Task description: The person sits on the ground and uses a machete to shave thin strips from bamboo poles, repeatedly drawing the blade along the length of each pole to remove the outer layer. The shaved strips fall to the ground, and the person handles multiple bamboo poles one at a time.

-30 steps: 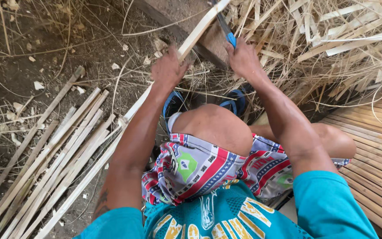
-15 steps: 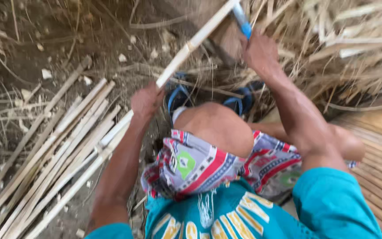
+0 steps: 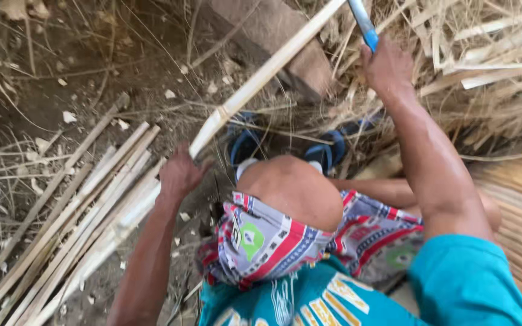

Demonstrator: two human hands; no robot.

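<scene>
My left hand [image 3: 179, 175] grips a long pale bamboo strip [image 3: 261, 75] that slants up to the right across a brown wooden block [image 3: 273, 30]. My right hand [image 3: 388, 66] is raised at the upper right and holds a tool by its blue handle [image 3: 364, 24]; the tool's working end runs out of the top of the view. My bent knee [image 3: 291, 187] in patterned shorts lies between the two arms.
A bundle of split bamboo strips [image 3: 74, 223] lies on the dirt at the left. Dry shavings and straw [image 3: 484, 78] pile up at the right. A woven bamboo mat [image 3: 521, 205] is at the right edge. Blue sandals [image 3: 327, 151] sit by my feet.
My left hand has slid back down the strip toward my body. My right hand with the blue-handled tool has risen and moved to the right. The view has moved closer.
</scene>
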